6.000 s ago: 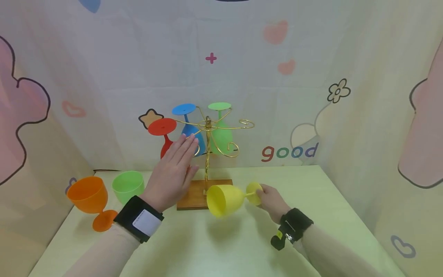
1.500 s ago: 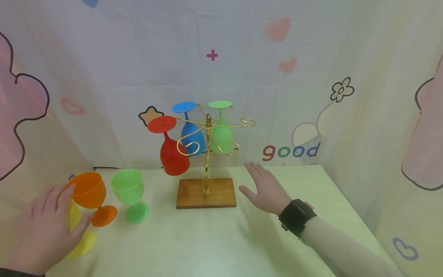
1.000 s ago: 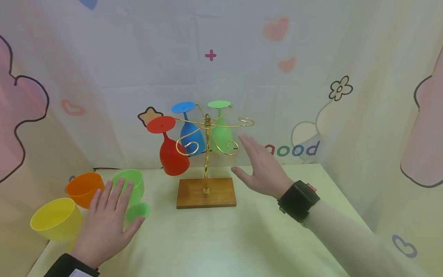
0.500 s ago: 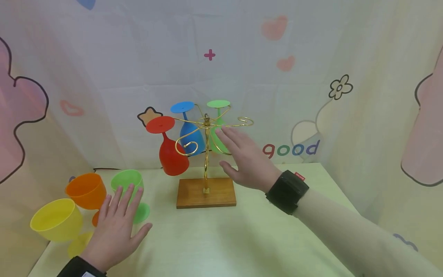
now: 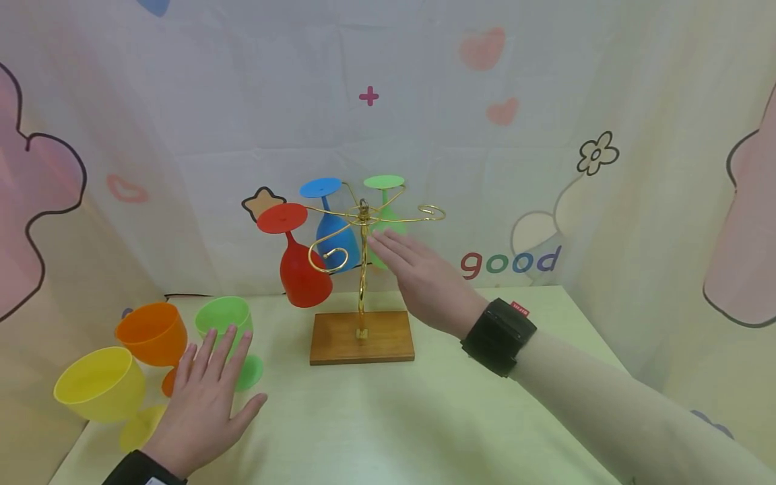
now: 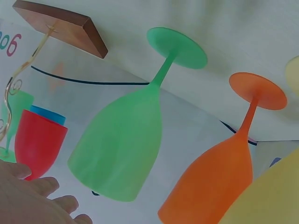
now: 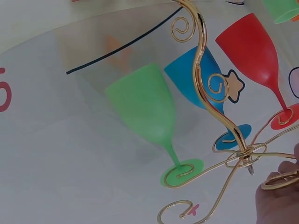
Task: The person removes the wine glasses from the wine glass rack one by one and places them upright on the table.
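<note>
My right hand (image 5: 424, 279) reaches to the gold wire goblet rack (image 5: 362, 289), fingers extended, overlapping the green goblet (image 7: 147, 107) hanging behind. In the right wrist view, one gold hook (image 7: 280, 179) crosses in front of those fingers. Red (image 5: 303, 276) and blue (image 5: 339, 242) goblets also hang upside down by their bases. Over the table's left side, my left hand (image 5: 203, 407) is spread with nothing in it. Beside and beyond it stand three upright goblets: yellow (image 5: 100, 385), orange (image 5: 153, 335) and green (image 6: 121, 140).
A wooden base (image 5: 388, 340) carries the rack at the table's middle rear. Bare hooks (image 5: 432, 213) stick out to its right and front. A patterned curtain (image 5: 424, 148) hangs behind the pale table (image 5: 339, 417).
The yellow goblet, earlier in my right hand, now stands at the left. My left hand has moved right, off that goblet. My right hand has moved left and up to the rack.
</note>
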A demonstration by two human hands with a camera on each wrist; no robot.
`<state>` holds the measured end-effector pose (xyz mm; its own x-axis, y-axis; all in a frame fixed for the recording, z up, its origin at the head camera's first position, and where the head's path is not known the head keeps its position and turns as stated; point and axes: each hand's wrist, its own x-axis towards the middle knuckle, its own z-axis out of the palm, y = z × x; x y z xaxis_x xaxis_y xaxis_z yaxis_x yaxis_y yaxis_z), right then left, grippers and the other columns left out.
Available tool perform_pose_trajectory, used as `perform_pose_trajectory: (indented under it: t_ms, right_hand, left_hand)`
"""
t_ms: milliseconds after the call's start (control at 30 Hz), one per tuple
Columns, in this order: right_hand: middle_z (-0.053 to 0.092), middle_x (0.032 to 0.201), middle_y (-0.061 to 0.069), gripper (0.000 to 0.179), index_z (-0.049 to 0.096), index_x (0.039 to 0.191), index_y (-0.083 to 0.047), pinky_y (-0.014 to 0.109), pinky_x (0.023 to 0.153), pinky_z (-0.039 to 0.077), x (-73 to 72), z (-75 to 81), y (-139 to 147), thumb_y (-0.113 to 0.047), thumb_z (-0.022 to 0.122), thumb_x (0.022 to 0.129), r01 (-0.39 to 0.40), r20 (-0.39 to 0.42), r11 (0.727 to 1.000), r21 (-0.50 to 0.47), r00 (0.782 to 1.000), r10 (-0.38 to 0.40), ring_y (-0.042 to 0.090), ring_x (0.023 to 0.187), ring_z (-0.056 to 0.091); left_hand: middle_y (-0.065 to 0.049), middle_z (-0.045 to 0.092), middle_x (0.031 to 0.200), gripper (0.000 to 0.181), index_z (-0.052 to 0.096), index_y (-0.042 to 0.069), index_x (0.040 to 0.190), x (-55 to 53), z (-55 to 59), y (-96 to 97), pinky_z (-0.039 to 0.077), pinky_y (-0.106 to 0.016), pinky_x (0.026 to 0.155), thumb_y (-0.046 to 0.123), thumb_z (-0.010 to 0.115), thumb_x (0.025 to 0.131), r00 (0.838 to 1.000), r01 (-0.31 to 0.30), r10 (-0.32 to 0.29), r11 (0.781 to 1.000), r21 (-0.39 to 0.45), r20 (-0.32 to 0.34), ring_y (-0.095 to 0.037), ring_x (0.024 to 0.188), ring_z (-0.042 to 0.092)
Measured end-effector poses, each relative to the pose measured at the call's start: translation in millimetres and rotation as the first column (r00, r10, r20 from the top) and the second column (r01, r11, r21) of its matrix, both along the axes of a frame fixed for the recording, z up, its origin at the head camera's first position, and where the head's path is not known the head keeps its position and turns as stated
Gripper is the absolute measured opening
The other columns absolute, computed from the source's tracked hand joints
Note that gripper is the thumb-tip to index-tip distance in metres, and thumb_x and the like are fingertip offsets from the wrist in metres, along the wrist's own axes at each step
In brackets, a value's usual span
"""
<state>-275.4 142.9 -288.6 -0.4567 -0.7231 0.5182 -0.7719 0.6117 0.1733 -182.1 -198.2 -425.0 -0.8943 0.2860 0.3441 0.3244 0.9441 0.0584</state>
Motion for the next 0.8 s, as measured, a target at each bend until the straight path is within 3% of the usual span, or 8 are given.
perform_pose_trajectory:
  t_ms: [200,333,433,667,800]
  right_hand:
    - [0.042,0.149,0.011,0.062,0.035,0.147,-0.004,0.042,0.111,0.037,3.7,-0.2,-1.3,0.009,0.052,0.089,0.014,0.048,1.000,-0.015,0.999,-0.014,0.018,0.139,0.026]
    - [0.042,0.149,0.011,0.064,0.034,0.147,-0.004,0.043,0.111,0.037,4.3,-0.8,-2.1,0.010,0.052,0.088,0.025,0.067,1.000,-0.018,0.997,-0.024,0.018,0.139,0.024]
    - [0.042,0.149,0.011,0.064,0.035,0.147,-0.004,0.043,0.111,0.036,4.3,-1.1,-2.0,0.011,0.052,0.087,0.029,0.076,0.999,-0.025,0.997,-0.027,0.017,0.139,0.024]
    - [0.042,0.149,0.011,0.064,0.035,0.147,-0.004,0.043,0.112,0.035,3.4,-2.9,-1.5,0.012,0.052,0.087,0.031,0.083,0.999,-0.032,0.996,-0.028,0.018,0.139,0.025]
    - [0.043,0.148,0.011,0.064,0.036,0.146,-0.004,0.043,0.111,0.036,3.5,-3.0,-2.0,0.012,0.052,0.087,0.033,0.083,0.999,-0.038,0.996,-0.030,0.018,0.139,0.025]
  left_hand:
    - [-0.024,0.015,0.156,0.097,0.013,0.009,0.154,-0.6,0.6,-0.3,-0.004,-0.065,0.114,0.051,0.064,0.083,1.000,0.000,0.000,1.000,0.007,-0.001,-0.042,0.140,-0.001]
    - [-0.025,0.016,0.155,0.098,0.013,0.007,0.153,-7.8,9.7,1.7,-0.001,-0.066,0.114,0.050,0.066,0.082,0.999,0.013,-0.013,1.000,0.008,-0.036,-0.043,0.140,0.001]
    - [-0.025,0.016,0.155,0.100,0.011,0.006,0.154,-19.3,29.8,5.9,0.004,-0.068,0.112,0.048,0.067,0.081,0.996,0.021,-0.020,1.000,0.011,-0.092,-0.043,0.140,0.002]
    - [-0.023,0.012,0.157,0.100,0.006,0.006,0.154,-56.6,95.7,25.2,0.010,-0.068,0.111,0.039,0.068,0.083,0.977,0.041,-0.022,0.995,0.088,-0.211,-0.041,0.140,0.003]
    - [-0.024,0.014,0.156,0.096,0.008,0.004,0.153,-79.5,119.5,38.3,0.011,-0.068,0.112,0.032,0.068,0.084,0.965,0.076,-0.036,0.987,0.144,-0.259,-0.040,0.140,0.005]
